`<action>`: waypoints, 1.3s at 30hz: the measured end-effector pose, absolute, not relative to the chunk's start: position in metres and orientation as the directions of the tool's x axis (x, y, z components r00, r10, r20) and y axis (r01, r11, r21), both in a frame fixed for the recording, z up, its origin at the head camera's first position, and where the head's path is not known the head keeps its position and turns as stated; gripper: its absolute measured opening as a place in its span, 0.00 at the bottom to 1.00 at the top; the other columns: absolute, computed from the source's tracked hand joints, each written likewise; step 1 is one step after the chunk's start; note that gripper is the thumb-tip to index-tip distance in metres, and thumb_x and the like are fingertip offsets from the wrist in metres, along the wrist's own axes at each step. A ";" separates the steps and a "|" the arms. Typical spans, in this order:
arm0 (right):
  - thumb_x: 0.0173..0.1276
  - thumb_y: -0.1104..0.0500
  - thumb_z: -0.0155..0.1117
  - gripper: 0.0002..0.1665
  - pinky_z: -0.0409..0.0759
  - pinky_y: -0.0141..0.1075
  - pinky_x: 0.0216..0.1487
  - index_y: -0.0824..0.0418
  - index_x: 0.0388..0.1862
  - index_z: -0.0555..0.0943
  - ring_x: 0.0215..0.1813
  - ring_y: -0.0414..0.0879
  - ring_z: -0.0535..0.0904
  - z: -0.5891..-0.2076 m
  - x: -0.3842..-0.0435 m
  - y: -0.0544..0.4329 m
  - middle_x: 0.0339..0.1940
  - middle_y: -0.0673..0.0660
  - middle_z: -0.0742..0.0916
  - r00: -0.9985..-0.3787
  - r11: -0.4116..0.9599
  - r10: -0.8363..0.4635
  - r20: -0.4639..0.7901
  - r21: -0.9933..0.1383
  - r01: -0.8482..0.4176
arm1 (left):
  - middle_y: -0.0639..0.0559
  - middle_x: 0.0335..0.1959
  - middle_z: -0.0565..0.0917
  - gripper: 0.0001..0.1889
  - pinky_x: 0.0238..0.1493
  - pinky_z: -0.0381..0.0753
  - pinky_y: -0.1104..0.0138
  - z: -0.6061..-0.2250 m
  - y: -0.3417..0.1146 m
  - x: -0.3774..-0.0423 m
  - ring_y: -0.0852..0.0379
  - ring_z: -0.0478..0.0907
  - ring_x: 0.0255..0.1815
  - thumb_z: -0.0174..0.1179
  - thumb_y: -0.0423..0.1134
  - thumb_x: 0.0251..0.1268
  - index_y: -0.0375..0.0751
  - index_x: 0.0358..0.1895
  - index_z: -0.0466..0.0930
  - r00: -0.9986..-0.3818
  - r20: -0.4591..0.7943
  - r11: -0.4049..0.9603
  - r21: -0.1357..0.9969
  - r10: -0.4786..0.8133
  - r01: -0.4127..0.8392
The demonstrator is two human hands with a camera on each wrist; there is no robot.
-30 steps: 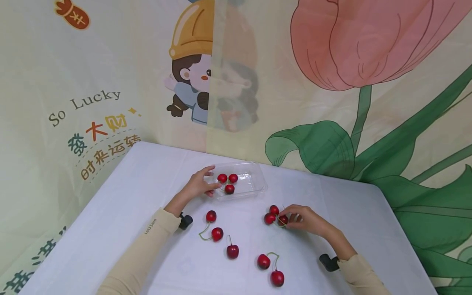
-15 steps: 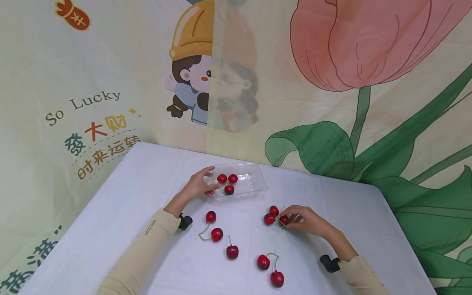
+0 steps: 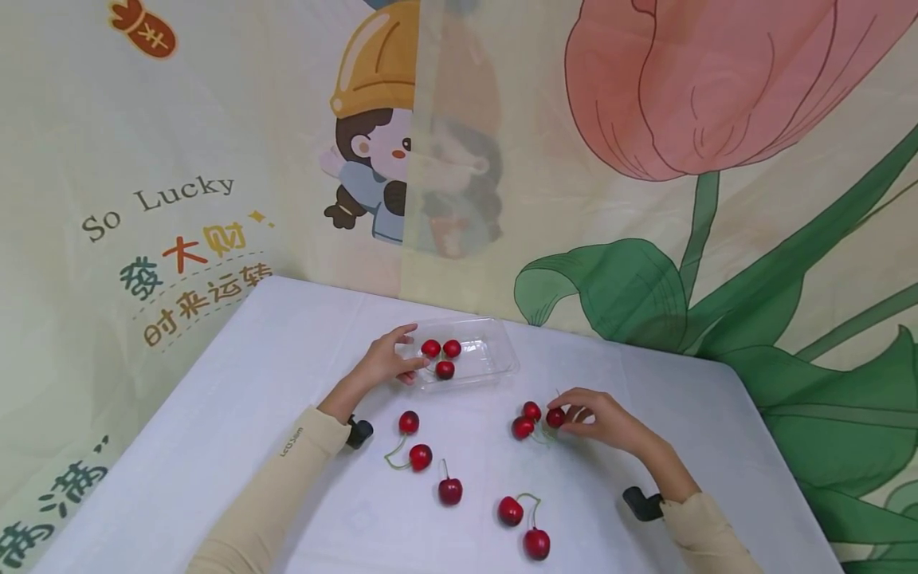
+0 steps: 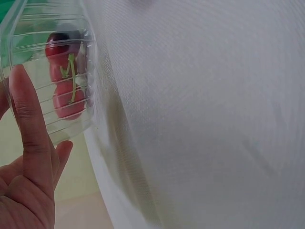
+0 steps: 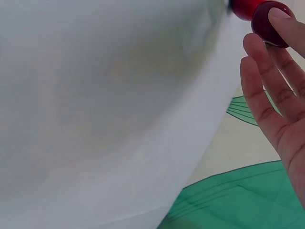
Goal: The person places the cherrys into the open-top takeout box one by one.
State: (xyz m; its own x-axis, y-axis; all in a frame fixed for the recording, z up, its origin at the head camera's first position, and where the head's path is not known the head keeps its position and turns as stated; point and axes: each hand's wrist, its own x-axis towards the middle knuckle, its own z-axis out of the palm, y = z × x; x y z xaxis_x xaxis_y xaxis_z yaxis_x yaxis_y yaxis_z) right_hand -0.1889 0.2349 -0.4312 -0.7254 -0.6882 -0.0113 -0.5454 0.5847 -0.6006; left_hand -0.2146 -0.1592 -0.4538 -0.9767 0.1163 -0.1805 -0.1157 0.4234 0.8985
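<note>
Red cherry (image 3: 555, 418), pinched by right fingers (image 3: 574, 395) just beside two cherries (image 3: 523, 428) on the table (image 3: 610, 542), may slip, I judge, being round and glossy; left fingers (image 4: 31, 114) grip the clear tray (image 3: 489, 363).

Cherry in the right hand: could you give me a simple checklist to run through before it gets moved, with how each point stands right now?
1. Cherry pinched by the right hand: ok.
2. Clear container held at its left end by the left hand: ok.
3. Room inside the container: ok; three cherries sit toward the left, and its right side is bare.
4. Space around the pinched cherry: not ok; two cherries lie close beside it.
5. Its stem free of theirs: cannot tell; the stems there are blurred.
6. Cherry lifted off the white cloth: cannot tell from these views.
</note>
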 end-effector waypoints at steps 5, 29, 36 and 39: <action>0.58 0.70 0.71 0.22 0.86 0.39 0.43 0.68 0.53 0.81 0.42 0.50 0.83 -0.421 -0.193 0.230 0.47 0.61 0.86 -0.723 0.578 -0.691 0.023 -0.584 -0.571 | 0.34 0.68 0.67 0.42 0.30 0.83 0.70 -0.452 -0.162 -0.214 0.58 0.81 0.20 0.68 0.37 0.61 0.42 0.76 0.54 -0.978 -0.177 0.422 0.900 0.112 -0.115; 0.58 0.67 0.73 0.23 0.85 0.40 0.46 0.66 0.54 0.81 0.42 0.48 0.83 -0.365 -0.225 0.170 0.47 0.59 0.86 -0.663 0.502 -0.739 0.116 -0.562 -0.657 | 0.34 0.68 0.67 0.42 0.31 0.83 0.71 -0.453 -0.163 -0.214 0.59 0.81 0.19 0.68 0.38 0.61 0.41 0.76 0.54 -0.979 -0.163 0.427 0.899 0.125 -0.095; 0.60 0.67 0.72 0.23 0.85 0.38 0.46 0.67 0.55 0.80 0.42 0.47 0.83 -0.369 -0.234 0.152 0.47 0.58 0.86 -0.637 0.463 -0.763 0.108 -0.597 -0.655 | 0.34 0.68 0.67 0.42 0.29 0.83 0.70 -0.454 -0.161 -0.214 0.60 0.80 0.19 0.69 0.37 0.61 0.41 0.76 0.55 -0.978 -0.164 0.410 0.907 0.126 -0.099; 0.60 0.67 0.72 0.23 0.85 0.41 0.45 0.69 0.55 0.80 0.42 0.48 0.83 -0.371 -0.237 0.146 0.47 0.59 0.86 -0.615 0.438 -0.780 0.116 -0.601 -0.669 | 0.34 0.68 0.67 0.42 0.30 0.83 0.70 -0.454 -0.162 -0.213 0.60 0.80 0.19 0.68 0.37 0.61 0.41 0.76 0.55 -0.978 -0.163 0.404 0.910 0.130 -0.098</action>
State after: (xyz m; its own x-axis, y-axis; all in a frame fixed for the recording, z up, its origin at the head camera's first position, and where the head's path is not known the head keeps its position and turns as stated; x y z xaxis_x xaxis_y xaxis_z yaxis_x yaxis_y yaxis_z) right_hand -0.2365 0.1455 -0.3708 -0.6148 -0.7801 0.1159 -0.6686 0.4377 -0.6011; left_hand -0.2132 -0.1619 -0.4538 -0.9781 0.1296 -0.1630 -0.0981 0.4037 0.9096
